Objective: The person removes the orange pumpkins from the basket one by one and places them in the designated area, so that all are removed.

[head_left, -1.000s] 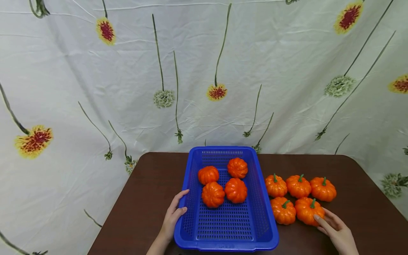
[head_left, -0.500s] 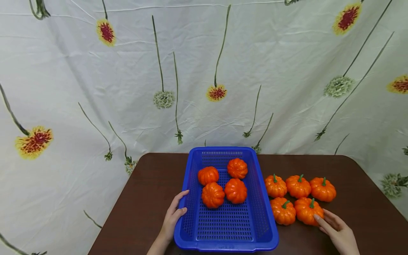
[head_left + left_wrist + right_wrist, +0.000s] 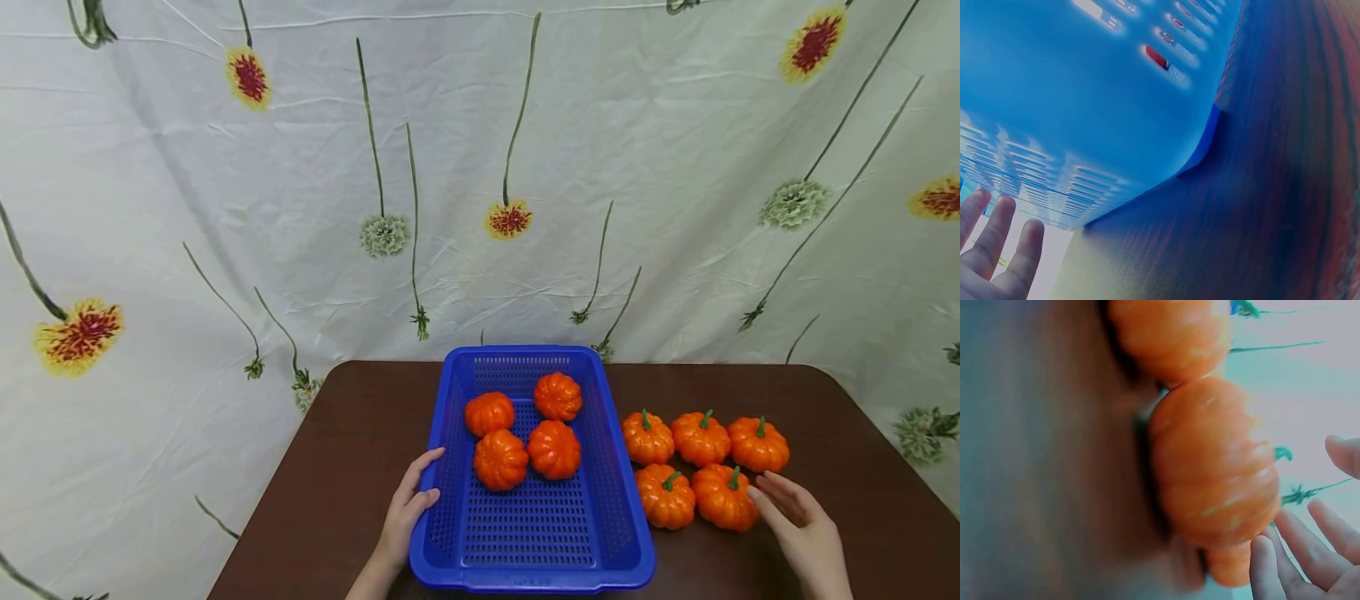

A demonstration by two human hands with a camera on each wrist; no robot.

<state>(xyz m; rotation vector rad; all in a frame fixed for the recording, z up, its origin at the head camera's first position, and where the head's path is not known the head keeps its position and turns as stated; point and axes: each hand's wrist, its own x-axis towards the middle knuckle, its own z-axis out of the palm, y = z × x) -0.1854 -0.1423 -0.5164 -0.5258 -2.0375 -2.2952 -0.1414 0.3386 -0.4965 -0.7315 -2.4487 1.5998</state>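
Eased back, the right hand [image 3: 804, 527] hangs released, while the rectangular blue plastic basket [image 3: 534, 581], apparently steadied at nine o'clock by the left hand [image 3: 401, 514] with loose fingers, contains four glossy ribbed orange pumpkins [image 3: 501, 460], five more pumpkins [image 3: 666, 500] clustered at its three o'clock, presumably for reach.

A dark brown table [image 3: 360, 433] carries a blue basket [image 3: 532, 577] at the left hand's [image 3: 401, 521] fingertips and five orange pumpkins [image 3: 701, 442], in two rows, just left of the right hand [image 3: 802, 533].

No legible text, labels or numbers.
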